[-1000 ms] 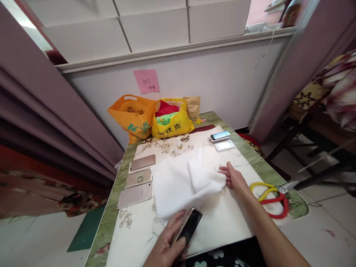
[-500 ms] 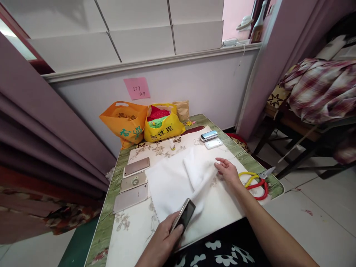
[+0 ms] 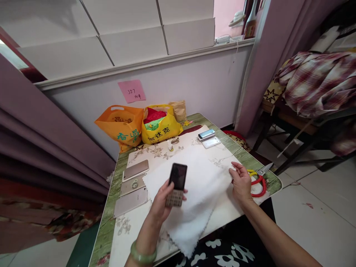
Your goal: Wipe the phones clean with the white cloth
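Your left hand (image 3: 161,201) grips the keypad phone (image 3: 177,181), screen facing you, above the white cloth (image 3: 201,185), which spans the surface (image 3: 107,219) between your hands, while your right hand (image 3: 241,184) pinches the cloth's right edge.

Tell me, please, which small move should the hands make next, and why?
Probably the right hand should bring its edge of the white cloth toward the keypad phone. The left hand holds the phone with screen and keys facing the camera, while the right hand's grip on the cloth is well apart from it.
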Available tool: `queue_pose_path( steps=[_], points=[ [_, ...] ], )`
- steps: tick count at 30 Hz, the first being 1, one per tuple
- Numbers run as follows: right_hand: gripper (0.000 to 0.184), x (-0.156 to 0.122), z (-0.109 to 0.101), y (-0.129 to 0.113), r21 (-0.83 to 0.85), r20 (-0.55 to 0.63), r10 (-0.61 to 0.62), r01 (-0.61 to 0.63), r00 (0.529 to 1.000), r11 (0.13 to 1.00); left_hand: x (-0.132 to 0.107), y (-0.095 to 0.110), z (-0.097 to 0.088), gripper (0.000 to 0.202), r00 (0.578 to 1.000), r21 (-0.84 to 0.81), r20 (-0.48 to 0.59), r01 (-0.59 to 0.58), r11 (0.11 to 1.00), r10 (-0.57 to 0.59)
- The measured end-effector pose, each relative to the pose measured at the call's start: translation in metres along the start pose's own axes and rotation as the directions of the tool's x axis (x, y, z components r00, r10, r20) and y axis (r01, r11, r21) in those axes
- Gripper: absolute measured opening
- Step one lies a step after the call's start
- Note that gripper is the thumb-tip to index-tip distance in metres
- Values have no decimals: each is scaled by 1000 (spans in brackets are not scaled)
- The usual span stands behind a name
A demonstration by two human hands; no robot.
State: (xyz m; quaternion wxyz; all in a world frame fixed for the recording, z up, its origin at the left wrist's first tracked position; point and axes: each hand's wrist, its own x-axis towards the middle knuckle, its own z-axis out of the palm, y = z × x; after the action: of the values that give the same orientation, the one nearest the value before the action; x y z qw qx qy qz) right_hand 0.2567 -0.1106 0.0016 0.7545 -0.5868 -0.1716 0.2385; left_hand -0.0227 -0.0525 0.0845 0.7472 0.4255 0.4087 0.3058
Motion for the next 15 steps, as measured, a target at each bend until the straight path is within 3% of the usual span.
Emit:
queue_pose_path(
  steps=[3, 5, 7, 10, 15],
  points=[
    [45, -3, -9, -6, -40, 2, -21, 21, 1000, 999, 58, 13, -6, 46, 978, 97, -181, -85, 992, 102],
    [44, -2, -15, -10, -82, 28, -6, 8, 1000, 997, 89, 25, -17, 37, 956, 233, -280, -22, 972, 89],
    [43, 1, -19, -11, -146, 51, 29, -21, 998, 989, 111, 34, -29, 34, 948, 273, -309, 18, 962, 70],
    [45, 11, -22, -5, -223, 64, 65, -49, 996, 974, 129, 38, -41, 39, 939, 305, -344, 93, 948, 18],
    [46, 40, -21, 8, -345, 77, -25, 50, 997, 937, 131, 30, -47, 42, 911, 345, -411, 124, 930, 30]
  ],
)
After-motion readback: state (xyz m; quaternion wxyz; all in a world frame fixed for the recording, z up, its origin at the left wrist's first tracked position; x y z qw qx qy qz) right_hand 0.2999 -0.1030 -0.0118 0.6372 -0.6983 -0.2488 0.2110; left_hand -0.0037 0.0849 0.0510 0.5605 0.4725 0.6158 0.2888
